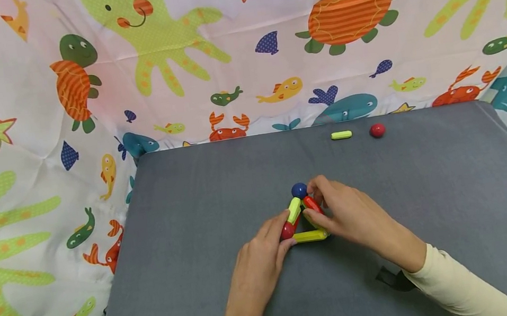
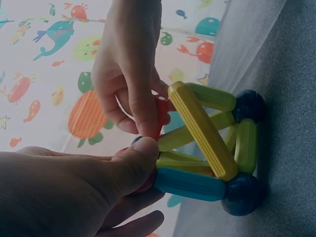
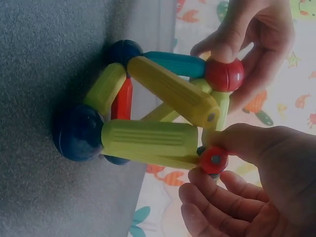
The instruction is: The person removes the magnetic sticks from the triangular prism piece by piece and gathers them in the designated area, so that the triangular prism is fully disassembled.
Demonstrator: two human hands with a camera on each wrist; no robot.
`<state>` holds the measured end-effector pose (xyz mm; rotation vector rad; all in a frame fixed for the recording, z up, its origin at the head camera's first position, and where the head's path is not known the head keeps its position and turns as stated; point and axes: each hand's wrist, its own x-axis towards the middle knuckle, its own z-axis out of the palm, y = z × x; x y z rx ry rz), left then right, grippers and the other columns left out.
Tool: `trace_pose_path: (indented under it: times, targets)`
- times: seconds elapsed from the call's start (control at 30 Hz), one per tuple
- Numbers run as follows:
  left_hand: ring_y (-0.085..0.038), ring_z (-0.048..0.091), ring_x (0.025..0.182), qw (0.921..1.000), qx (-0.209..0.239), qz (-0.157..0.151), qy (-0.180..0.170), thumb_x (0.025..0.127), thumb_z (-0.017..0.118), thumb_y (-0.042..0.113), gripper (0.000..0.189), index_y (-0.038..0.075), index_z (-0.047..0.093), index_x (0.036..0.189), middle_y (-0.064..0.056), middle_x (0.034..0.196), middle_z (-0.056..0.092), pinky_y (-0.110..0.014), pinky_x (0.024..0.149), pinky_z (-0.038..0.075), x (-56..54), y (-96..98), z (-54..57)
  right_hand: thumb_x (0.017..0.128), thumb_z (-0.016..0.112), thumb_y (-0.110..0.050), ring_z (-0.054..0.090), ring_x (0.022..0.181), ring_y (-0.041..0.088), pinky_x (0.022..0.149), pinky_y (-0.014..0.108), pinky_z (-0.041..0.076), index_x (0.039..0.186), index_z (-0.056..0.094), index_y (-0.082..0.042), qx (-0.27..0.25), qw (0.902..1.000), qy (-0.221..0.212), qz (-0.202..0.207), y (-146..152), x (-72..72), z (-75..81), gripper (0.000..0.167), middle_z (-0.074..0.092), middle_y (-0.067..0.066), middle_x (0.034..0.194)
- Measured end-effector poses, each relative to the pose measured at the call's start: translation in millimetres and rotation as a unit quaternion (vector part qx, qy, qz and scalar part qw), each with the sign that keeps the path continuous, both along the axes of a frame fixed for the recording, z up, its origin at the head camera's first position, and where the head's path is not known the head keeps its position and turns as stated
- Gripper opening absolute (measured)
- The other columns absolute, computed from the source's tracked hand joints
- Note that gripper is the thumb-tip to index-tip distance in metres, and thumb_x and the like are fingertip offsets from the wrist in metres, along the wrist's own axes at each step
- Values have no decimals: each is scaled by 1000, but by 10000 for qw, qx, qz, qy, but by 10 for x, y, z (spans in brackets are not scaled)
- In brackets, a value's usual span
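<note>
A frame of magnetic rods and balls (image 1: 309,236) stands on the grey table between both hands. My left hand (image 1: 258,256) pinches a red ball (image 3: 225,74) at one upper corner, where a teal rod (image 2: 190,184) meets it. With thumb and fingers, my right hand (image 1: 354,211) grips a red rod (image 1: 311,204), seen end-on in the right wrist view. One end of that rod lies right at a dark blue ball (image 1: 299,190). A yellow rod (image 2: 203,131) slants across the near side. Dark blue balls (image 3: 79,132) form the lower corners.
A light green rod (image 1: 341,135) and a loose red ball (image 1: 377,130) lie near the table's far edge. Behind them hangs a white cloth (image 1: 209,115) printed with sea animals. It continues down the left side of the grey table (image 1: 182,199).
</note>
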<state>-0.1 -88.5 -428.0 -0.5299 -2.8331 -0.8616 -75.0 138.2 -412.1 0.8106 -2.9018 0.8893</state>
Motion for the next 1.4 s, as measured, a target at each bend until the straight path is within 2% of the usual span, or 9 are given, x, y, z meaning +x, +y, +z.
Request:
trace_pose_path:
  times: [0.13,0.27,0.5,0.8,1.4]
  targets:
    - [-21,76,99,10000,-7,-4,-18,99,76,29,58,16,57,152,-5,133,70,-39,82,63,3,2,2,90,87,-20,54,67,9,55,22,49,121,60,-7,105,9999,26,-37,24,-9,11,42,63,1,87]
    - [-22,76,99,10000,-1,3,8,99,76,29,58,16,57,152,-5,133,69,-39,82,63,0,0,-1,91,86,-19,57,69,10,57,22,51,123,61,-6,183,9998,37,-37,41,-31,17,43,66,2,90]
    - [-21,76,101,9999,20,-4,-99,100,74,29,56,18,56,152,-4,135,69,-39,82,63,9,0,-1,91,85,-19,66,80,17,66,31,60,125,65,-6,258,9997,59,-2,72,-55,32,41,70,5,97]
    - [-20,76,101,9999,49,0,-113,101,74,29,55,17,57,152,-3,134,69,-39,83,63,6,4,-2,93,81,-22,65,84,17,68,35,61,122,70,-8,392,9988,279,-20,105,-69,40,34,72,7,111]
    - [-20,76,101,10000,-40,-35,-38,101,74,28,55,17,56,152,-4,134,69,-39,82,63,-4,3,-3,96,79,-21,64,91,19,75,40,62,124,71,-11,480,9970,580,173,144,-140,51,31,70,5,111]
